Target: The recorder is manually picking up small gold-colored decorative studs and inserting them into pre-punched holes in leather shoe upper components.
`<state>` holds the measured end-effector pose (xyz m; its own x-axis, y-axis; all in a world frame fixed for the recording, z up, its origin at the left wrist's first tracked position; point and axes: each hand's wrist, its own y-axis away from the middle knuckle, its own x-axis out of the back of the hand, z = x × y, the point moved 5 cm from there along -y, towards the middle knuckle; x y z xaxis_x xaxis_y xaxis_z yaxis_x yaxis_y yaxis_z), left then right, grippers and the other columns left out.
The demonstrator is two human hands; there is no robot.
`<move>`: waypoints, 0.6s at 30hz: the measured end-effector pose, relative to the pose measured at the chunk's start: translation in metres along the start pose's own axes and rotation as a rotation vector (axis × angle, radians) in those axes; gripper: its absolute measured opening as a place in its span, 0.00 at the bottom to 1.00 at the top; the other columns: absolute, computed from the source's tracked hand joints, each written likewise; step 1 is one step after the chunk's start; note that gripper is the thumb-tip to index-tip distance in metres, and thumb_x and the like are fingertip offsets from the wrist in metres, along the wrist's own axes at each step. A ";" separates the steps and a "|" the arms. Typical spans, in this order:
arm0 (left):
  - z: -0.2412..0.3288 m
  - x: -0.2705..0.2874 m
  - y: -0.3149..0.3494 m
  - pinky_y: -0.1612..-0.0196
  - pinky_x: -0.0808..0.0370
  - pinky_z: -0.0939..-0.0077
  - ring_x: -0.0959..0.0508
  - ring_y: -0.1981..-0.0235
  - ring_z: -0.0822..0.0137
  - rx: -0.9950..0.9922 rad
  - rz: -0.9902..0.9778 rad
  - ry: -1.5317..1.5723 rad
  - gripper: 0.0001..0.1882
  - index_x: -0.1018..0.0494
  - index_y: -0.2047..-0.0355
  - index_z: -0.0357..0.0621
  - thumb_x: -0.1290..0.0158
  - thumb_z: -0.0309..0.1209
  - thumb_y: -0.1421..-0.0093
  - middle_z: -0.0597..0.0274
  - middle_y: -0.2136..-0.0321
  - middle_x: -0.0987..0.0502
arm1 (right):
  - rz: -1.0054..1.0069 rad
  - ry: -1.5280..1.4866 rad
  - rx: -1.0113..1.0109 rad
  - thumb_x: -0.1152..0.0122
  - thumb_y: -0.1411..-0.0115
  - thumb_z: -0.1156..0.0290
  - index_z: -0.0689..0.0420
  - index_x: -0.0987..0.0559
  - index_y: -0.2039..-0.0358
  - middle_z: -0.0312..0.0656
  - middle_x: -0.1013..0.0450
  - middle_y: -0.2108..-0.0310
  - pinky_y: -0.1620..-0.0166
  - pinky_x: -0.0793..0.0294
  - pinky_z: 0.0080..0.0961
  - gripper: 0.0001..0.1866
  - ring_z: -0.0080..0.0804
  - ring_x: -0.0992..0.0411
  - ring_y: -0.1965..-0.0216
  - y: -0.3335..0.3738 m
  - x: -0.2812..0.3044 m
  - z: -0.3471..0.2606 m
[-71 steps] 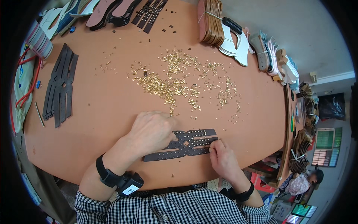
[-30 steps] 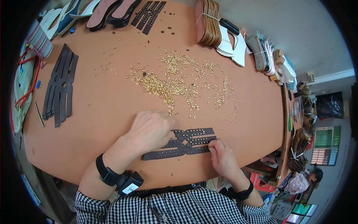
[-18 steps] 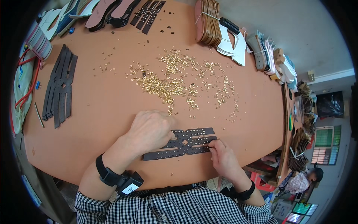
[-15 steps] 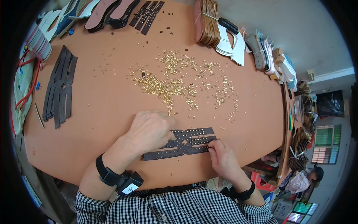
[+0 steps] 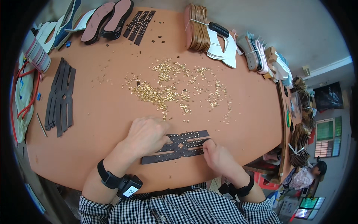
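Note:
A dark brown, X-shaped studded strap piece lies on the table in front of me, with rows of small gold studs and a diamond-shaped hole at its middle. My left hand rests over its upper left arm, fingers curled down; whatever they hold, if anything, is hidden. At the right end, my right hand pinches the tips of the strap arms between thumb and fingers. Beyond my left hand, loose gold studs are scattered in a wide heap.
Plain dark strap pieces lie stacked at the left beside a thin metal rod. Another studded piece, pink-topped soles and a tied insole bundle sit along the far side. Another person is at far right.
The whole view has shifted slightly, with the far items lower and further left. My right hand's fingers have drawn closer together on the strap ends. My left hand stays over the left side.

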<state>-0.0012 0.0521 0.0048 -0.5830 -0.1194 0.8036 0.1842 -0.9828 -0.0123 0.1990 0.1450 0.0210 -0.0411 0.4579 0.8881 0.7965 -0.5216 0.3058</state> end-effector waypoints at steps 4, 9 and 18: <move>0.001 0.002 0.001 0.71 0.29 0.62 0.23 0.72 0.58 -0.009 0.009 0.007 0.13 0.29 0.79 0.45 0.37 0.37 0.54 0.62 0.79 0.25 | 0.170 -0.130 0.085 0.46 0.43 0.76 0.60 0.31 0.66 0.53 0.29 0.72 0.70 0.27 0.45 0.05 0.54 0.27 0.72 0.008 0.002 0.009; -0.002 -0.001 0.002 0.71 0.30 0.62 0.23 0.72 0.58 0.015 0.004 0.026 0.13 0.29 0.79 0.45 0.37 0.37 0.54 0.62 0.79 0.25 | 0.227 -0.066 0.086 0.45 0.43 0.76 0.59 0.31 0.65 0.51 0.28 0.72 0.71 0.27 0.46 0.06 0.55 0.28 0.72 0.015 -0.001 0.012; -0.002 -0.001 0.001 0.71 0.29 0.61 0.23 0.73 0.57 0.002 0.013 0.018 0.12 0.28 0.80 0.45 0.37 0.37 0.55 0.61 0.79 0.25 | 0.233 -0.017 0.021 0.45 0.42 0.76 0.59 0.31 0.65 0.49 0.29 0.72 0.70 0.28 0.44 0.06 0.53 0.29 0.71 0.014 -0.010 0.003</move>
<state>-0.0017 0.0506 0.0030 -0.5947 -0.1342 0.7927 0.1933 -0.9809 -0.0211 0.2123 0.1354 0.0156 0.1552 0.3387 0.9280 0.7955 -0.5998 0.0859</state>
